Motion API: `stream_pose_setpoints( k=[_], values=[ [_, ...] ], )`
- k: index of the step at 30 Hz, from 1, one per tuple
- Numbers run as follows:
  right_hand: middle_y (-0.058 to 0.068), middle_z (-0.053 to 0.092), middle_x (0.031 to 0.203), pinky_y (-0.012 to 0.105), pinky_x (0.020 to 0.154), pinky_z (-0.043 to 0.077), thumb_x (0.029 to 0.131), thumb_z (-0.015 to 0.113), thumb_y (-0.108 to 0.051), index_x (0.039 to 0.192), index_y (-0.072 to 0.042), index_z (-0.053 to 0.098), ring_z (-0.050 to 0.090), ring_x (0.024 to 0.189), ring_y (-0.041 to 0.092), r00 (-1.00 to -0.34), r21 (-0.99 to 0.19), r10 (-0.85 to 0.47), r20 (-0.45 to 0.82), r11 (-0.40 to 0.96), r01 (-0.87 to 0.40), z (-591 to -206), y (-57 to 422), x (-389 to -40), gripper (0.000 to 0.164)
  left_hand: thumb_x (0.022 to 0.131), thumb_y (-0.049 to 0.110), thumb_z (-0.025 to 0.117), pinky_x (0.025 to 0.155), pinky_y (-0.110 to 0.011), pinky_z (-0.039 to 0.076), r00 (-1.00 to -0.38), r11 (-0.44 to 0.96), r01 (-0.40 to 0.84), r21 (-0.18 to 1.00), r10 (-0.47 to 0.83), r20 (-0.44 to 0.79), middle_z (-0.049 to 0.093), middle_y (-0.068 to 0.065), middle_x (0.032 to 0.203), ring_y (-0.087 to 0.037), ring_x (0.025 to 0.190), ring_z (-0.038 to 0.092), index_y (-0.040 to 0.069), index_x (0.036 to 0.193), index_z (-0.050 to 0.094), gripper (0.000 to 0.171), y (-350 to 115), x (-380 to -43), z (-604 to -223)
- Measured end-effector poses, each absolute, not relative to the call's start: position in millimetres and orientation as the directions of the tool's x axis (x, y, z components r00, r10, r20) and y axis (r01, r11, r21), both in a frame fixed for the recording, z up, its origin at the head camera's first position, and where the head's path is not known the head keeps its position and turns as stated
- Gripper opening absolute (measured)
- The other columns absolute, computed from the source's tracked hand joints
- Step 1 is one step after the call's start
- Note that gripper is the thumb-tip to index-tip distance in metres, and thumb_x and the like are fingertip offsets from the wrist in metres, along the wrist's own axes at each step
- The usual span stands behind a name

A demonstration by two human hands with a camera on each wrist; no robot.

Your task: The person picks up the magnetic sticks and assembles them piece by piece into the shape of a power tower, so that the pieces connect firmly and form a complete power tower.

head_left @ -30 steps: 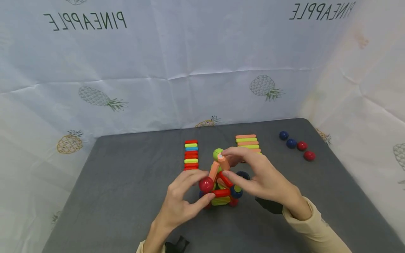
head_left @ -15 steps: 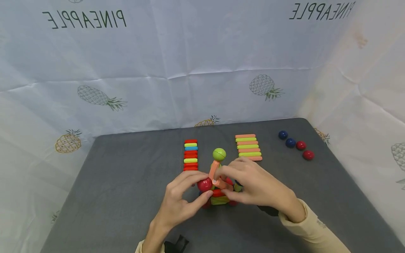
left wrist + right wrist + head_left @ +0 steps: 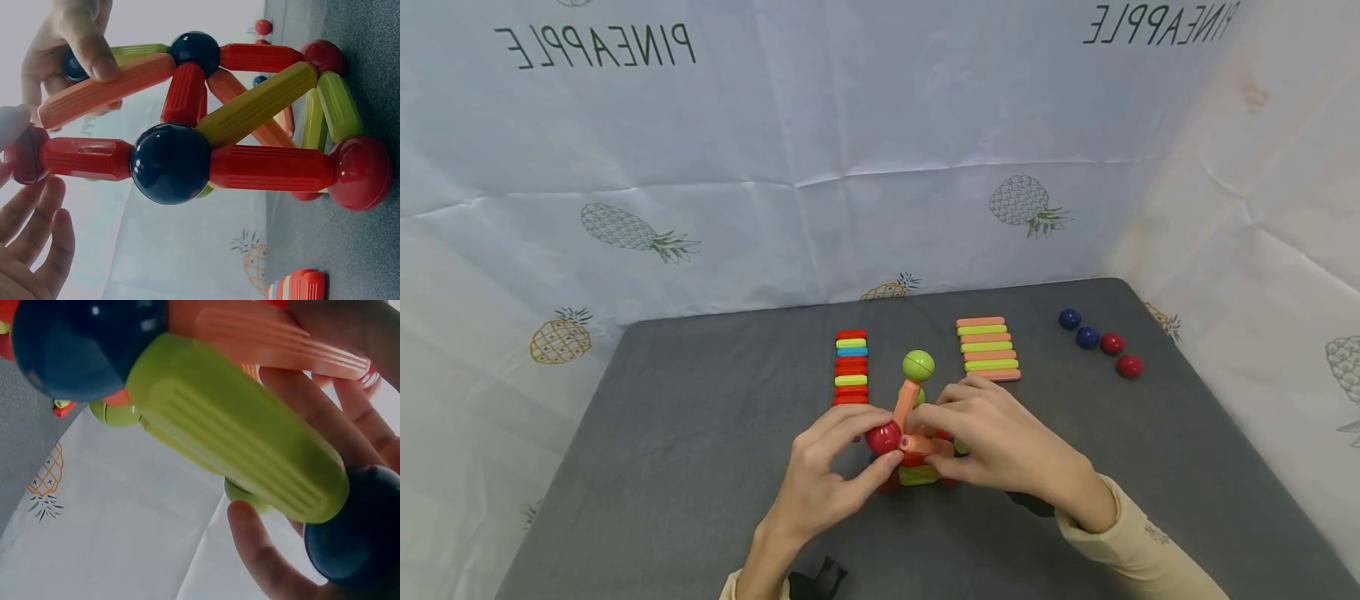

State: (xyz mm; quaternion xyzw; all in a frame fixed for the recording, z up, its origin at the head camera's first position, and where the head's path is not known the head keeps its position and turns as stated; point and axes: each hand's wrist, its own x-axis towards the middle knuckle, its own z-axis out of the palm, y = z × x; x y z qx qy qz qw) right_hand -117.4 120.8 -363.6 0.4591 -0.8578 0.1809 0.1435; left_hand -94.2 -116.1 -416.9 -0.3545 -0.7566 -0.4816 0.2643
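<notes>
A frame of magnetic sticks and balls stands on the table, with a blue ball (image 3: 170,164) at a near corner and red balls at its foot. My left hand (image 3: 827,471) pinches the red ball (image 3: 883,437) on top of an upright red stick (image 3: 87,157). Between thumb and fingers, my right hand (image 3: 1000,437) holds an orange magnetic stick (image 3: 927,447). One end of that stick meets the far blue ball (image 3: 195,51); its other end is right beside the red ball. A green stick (image 3: 231,425) juts from the frame to another blue ball (image 3: 359,525) beneath my right hand.
Behind the frame lies a row of red, yellow and blue sticks (image 3: 852,367). Orange and green sticks (image 3: 988,347) lie right of it. Two blue balls (image 3: 1087,337) and two red balls (image 3: 1129,367) rest at the far right. A green ball (image 3: 918,366) tops the frame's back.
My right hand has lowered the orange stick from beside the green ball and laid it across to the red ball. My left hand keeps its pinch on the red ball.
</notes>
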Motion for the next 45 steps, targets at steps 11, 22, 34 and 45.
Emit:
stream_pose_setpoints(
  k=[11,22,34,45],
  values=[
    [-0.018,0.053,0.062,0.017,0.065,0.03,0.076,0.089,-0.018,0.1,-0.027,0.079,0.041,0.065,-0.001,-0.557,-0.128,-0.734,0.388,0.556,-0.821,-361.7,117.6,-115.7,0.027,0.09,0.019,0.079,0.081,-0.018,0.058,-0.588,0.277,0.807,0.522,0.288,0.756,0.071,-0.008,0.11,-0.014,0.091,0.069,0.008,0.115,0.073,0.027,-115.9,-94.5,-416.7],
    [-0.015,0.061,0.066,0.016,0.063,0.036,0.077,0.089,-0.019,0.107,-0.025,0.081,0.049,0.071,0.001,-0.582,-0.152,-0.737,0.344,0.568,-0.809,-356.6,116.1,-113.0,0.032,0.091,0.02,0.079,0.083,-0.018,0.058,-0.598,0.277,0.801,0.531,0.316,0.737,0.07,-0.007,0.111,-0.014,0.095,0.068,0.006,0.118,0.072,0.031,-115.5,-94.0,-416.2],
    [-0.002,0.078,0.108,0.033,0.08,0.059,0.086,0.082,-0.014,0.119,-0.016,0.076,0.071,0.096,0.012,-0.726,-0.476,-0.477,0.496,0.55,-0.687,-369.0,170.9,-149.0,0.034,0.076,0.04,0.091,0.079,-0.029,0.057,-0.868,0.507,0.479,0.716,0.396,0.3,0.071,0.009,0.112,-0.003,0.094,0.063,0.019,0.126,0.063,0.061,-124.4,-101.6,-433.9],
    [0.019,0.074,0.111,0.054,0.089,0.057,0.088,0.08,-0.014,0.115,0.002,0.072,0.069,0.101,0.036,-0.908,-0.386,-0.407,0.097,0.826,-0.412,-444.0,203.3,-199.3,0.032,0.085,0.014,0.079,0.068,-0.023,0.053,-0.806,0.328,0.503,0.799,0.512,0.297,0.075,0.002,0.105,-0.001,0.079,0.058,0.018,0.119,0.07,0.036,-127.4,-112.8,-451.1]
  ],
)
